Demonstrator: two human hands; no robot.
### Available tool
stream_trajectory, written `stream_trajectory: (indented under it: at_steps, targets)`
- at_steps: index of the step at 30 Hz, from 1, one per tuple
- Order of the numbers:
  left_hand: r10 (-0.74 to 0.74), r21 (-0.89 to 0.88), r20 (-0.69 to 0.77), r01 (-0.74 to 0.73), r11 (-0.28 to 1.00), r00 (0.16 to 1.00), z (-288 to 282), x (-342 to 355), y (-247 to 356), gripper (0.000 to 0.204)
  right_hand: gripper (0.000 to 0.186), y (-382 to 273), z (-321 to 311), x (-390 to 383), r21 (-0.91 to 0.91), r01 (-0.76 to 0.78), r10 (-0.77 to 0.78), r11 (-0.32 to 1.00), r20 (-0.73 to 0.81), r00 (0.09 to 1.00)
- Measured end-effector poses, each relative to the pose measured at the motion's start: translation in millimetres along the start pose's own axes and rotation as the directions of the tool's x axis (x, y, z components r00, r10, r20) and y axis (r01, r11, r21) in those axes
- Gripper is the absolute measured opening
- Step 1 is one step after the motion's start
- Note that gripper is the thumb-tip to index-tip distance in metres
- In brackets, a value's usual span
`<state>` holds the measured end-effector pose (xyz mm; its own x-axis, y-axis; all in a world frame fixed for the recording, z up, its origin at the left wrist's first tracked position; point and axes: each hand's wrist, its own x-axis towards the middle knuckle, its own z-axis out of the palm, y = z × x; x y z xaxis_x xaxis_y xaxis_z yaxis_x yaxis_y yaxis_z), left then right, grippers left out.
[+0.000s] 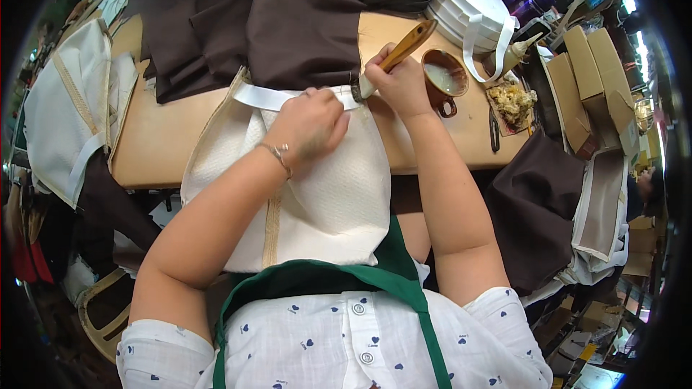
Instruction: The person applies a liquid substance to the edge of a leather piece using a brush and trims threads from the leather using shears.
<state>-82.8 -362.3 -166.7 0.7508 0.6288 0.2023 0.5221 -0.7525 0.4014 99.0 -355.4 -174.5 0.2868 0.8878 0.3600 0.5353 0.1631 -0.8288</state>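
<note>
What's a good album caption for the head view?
Right-hand fingers hold a wooden-handled brush beside a white strip; left-hand fingers lie over the strip, above off-white fabric.

Workshop, textile or bag-making type. Evidence: tan-topped worktable [454, 150] crowded with dark brown fabric [303, 21], stacked rolls of white tape [465, 0], squeeze bottle [510, 58], brown pot [433, 96] of whitish liquid. Broad brush [408, 46] in use on cream fabric piece [331, 202]; similar cream piece [68, 112] at left. Person wears green apron [324, 271]. Open cardboard boxes [582, 65] at right, cluttered surroundings. Reads as working production space.
</note>
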Motion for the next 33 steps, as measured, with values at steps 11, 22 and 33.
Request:
stream_trajectory:
  at_steps: [11,22,33]
  targets:
    - [-0.602,0.5,0.133,0.471,0.727,0.787,-50,81,-45,0.026,0.012,-13,1,-9,-0.123,0.021,-0.022,0.992,-0.008,1.0]
    - [0.176,0.286,-0.268,-0.096,0.953,0.947,7,-7,14,0.012,0.014,-20,-14,-1,-0.157,0.012,-0.003,0.988,0.057,0.998]
    - [0.192,0.311,-0.289,-0.098,0.945,0.938,12,-9,9,0.02,0.012,-21,-14,1,-0.066,-0.007,0.011,0.998,0.066,0.998]
